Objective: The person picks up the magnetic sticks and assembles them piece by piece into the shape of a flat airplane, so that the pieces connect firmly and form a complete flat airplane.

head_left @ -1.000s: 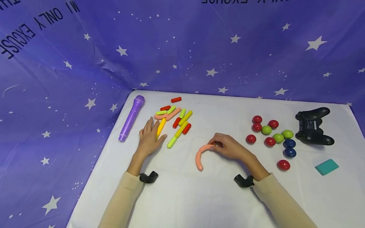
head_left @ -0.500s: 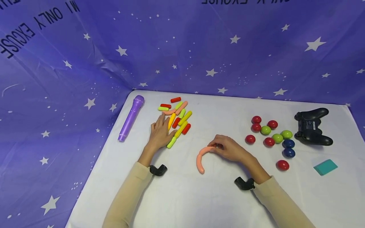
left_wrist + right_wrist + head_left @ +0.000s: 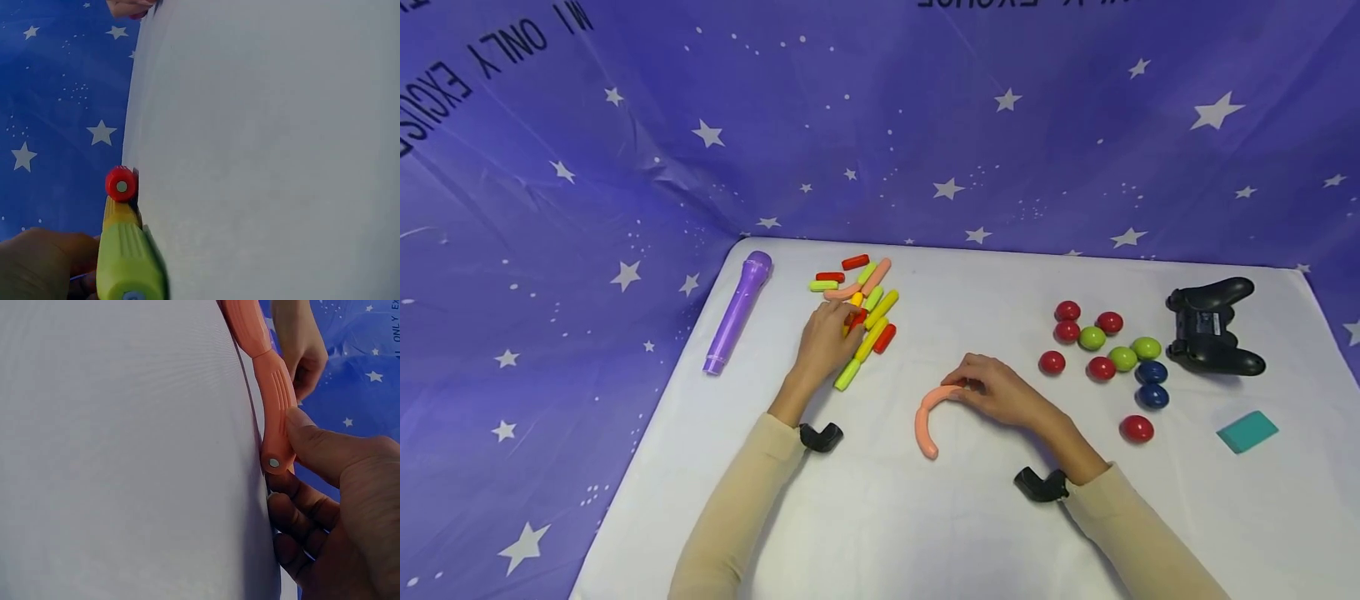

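My right hand (image 3: 1000,390) pinches one end of a curved salmon-pink magnetic stick (image 3: 278,403). It is joined end to end with a second curved pink stick (image 3: 922,429), forming a hook on the white table. At the left pile, my left hand (image 3: 826,340) has its fingers and thumb curled about a short red magnetic stick (image 3: 859,318), mostly covered. A curved orange-yellow stick (image 3: 856,298) lies partly under those fingers. Right beside the hand are a joined yellow stick (image 3: 872,339) and lime stick (image 3: 847,375). Another red stick (image 3: 122,184) touches the yellow one.
Behind the left hand lie more red, lime and pink sticks (image 3: 877,277). A purple toy microphone (image 3: 739,312) is at far left. To the right are several red, green and blue balls (image 3: 1101,368), a black game controller (image 3: 1206,327) and a teal block (image 3: 1247,432).
My left hand slid right, pushing the orange-yellow, pink and lime sticks along, then curled its fingers at the red stick. My right hand stays almost still with the pink stick.
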A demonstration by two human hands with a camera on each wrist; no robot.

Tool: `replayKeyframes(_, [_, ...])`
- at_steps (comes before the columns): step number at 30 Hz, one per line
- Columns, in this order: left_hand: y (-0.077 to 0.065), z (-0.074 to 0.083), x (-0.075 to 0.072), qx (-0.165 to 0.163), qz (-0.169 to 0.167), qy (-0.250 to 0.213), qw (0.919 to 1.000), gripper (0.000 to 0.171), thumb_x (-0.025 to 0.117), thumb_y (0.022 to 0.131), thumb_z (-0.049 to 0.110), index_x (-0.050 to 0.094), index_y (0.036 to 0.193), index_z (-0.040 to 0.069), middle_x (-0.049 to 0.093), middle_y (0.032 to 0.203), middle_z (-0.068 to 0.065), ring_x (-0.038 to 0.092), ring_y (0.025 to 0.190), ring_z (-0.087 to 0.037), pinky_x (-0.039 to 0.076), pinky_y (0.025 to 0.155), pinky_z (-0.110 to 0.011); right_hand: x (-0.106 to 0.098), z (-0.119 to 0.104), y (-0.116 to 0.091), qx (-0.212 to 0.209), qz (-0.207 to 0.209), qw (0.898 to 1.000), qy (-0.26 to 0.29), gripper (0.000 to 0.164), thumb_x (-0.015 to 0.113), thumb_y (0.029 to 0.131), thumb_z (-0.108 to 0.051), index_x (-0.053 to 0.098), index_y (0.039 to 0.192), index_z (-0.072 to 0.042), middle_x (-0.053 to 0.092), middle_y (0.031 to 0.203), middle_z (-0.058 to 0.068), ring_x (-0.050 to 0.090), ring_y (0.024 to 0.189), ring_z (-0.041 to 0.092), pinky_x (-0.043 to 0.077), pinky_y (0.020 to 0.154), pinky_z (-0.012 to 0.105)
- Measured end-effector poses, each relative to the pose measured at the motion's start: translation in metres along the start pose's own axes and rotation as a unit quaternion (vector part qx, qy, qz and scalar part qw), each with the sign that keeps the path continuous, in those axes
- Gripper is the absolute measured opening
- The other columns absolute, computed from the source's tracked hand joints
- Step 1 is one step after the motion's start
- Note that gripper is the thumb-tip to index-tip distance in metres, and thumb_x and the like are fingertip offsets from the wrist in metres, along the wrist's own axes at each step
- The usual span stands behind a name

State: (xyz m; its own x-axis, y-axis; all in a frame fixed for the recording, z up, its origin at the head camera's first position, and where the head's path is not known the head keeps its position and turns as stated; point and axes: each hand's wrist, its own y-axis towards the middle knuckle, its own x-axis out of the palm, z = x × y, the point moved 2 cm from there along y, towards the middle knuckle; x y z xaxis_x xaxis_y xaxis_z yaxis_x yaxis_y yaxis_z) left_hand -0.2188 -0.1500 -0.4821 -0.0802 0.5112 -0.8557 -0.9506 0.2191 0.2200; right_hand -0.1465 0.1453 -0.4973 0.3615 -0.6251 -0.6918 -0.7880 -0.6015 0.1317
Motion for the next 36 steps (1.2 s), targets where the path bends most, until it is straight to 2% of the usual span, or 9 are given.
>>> replayKeyframes(5, [0.005,0.003,-0.001,-0.019,-0.027,0.001,0.9995,0.033,0.07,0.09,0.024,0.066,0.116,0.004,0.058,0.097,-0.005,0.051,0.095,-0.024,0.047,0.079,-0.038,0.002,0.0,0.001,0.0,-0.002,1.0,0.004,0.017,0.073,0.089,-0.019,0.074,0.106,-0.02,0.062,0.09,-0.011,0.051,0.078,0.007,0.044,0.07,0.024])
replayKeyframes(11, [0.006,0.004,-0.001,-0.024,-0.025,-0.009,0.9994,0.034,0.07,0.09,0.024,0.066,0.118,0.005,0.059,0.098,-0.007,0.051,0.095,-0.024,0.047,0.078,-0.038,0.0,-0.001,0.002,0.004,0.006,1.0,-0.001,0.016,0.073,0.088,-0.017,0.075,0.104,-0.02,0.062,0.089,-0.011,0.051,0.076,0.008,0.044,0.069,0.025])
replayKeyframes(16, [0.008,0.008,-0.002,-0.026,-0.02,0.021,0.9992,0.034,0.072,0.088,0.025,0.067,0.115,0.005,0.056,0.089,-0.005,0.05,0.088,-0.023,0.044,0.073,-0.036,-0.001,-0.002,0.004,0.01,0.012,1.0,-0.015,0.016,0.073,0.089,-0.016,0.075,0.104,-0.02,0.061,0.088,-0.011,0.05,0.075,0.008,0.044,0.068,0.024])
replayKeyframes(21, [0.01,0.015,-0.004,-0.033,-0.009,0.067,0.9971,0.025,0.077,0.084,0.03,0.071,0.088,0.006,0.05,0.068,-0.004,0.048,0.074,-0.023,0.039,0.062,-0.034,0.0,-0.004,0.006,0.008,0.017,1.0,-0.023,0.014,0.072,0.089,-0.018,0.075,0.103,-0.018,0.061,0.087,-0.01,0.05,0.074,0.008,0.043,0.067,0.024])
replayKeyframes(24, [0.009,0.017,-0.005,-0.038,-0.005,0.094,0.9948,0.029,0.076,0.083,0.029,0.064,0.067,0.008,0.044,0.054,-0.003,0.047,0.064,-0.023,0.034,0.058,-0.033,0.0,-0.004,0.007,0.01,0.019,1.0,-0.023,0.014,0.072,0.089,-0.018,0.075,0.103,-0.017,0.061,0.087,-0.009,0.05,0.075,0.009,0.043,0.068,0.024])
replayKeyframes(25, [0.008,0.017,-0.006,-0.041,-0.004,0.094,0.9947,0.027,0.076,0.083,0.028,0.066,0.068,0.007,0.047,0.055,-0.003,0.049,0.065,-0.024,0.036,0.059,-0.033,0.0,-0.004,0.007,0.012,0.019,0.999,-0.023,0.015,0.072,0.089,-0.019,0.075,0.104,-0.016,0.061,0.087,-0.009,0.05,0.075,0.008,0.043,0.068,0.024])
replayKeyframes(28, [0.003,0.014,-0.01,-0.053,0.004,0.072,0.996,0.018,0.075,0.082,0.021,0.073,0.081,0.003,0.06,0.066,-0.006,0.055,0.069,-0.026,0.043,0.063,-0.035,0.001,-0.003,0.005,0.015,0.021,0.999,-0.022,0.018,0.074,0.088,-0.02,0.075,0.106,-0.014,0.061,0.088,-0.008,0.052,0.077,0.008,0.046,0.07,0.024])
replayKeyframes(31, [-0.002,0.011,-0.017,-0.049,0.021,0.026,0.9983,0.029,0.076,0.083,0.019,0.074,0.106,0.002,0.069,0.089,-0.011,0.06,0.078,-0.026,0.05,0.07,-0.037,-0.001,-0.001,0.001,0.016,0.028,0.999,-0.015,0.022,0.075,0.087,-0.019,0.073,0.108,-0.012,0.061,0.09,-0.006,0.054,0.08,0.009,0.048,0.072,0.024])
replayKeyframes(36, [-0.009,0.018,-0.021,0.014,0.003,-0.091,0.9958,0.027,0.078,0.083,0.015,0.074,0.107,0.003,0.069,0.095,-0.009,0.062,0.078,-0.02,0.055,0.071,-0.032,-0.008,0.005,-0.006,0.026,0.051,0.998,-0.004,0.026,0.076,0.086,-0.014,0.07,0.111,-0.012,0.06,0.09,-0.006,0.053,0.079,0.01,0.048,0.07,0.024])
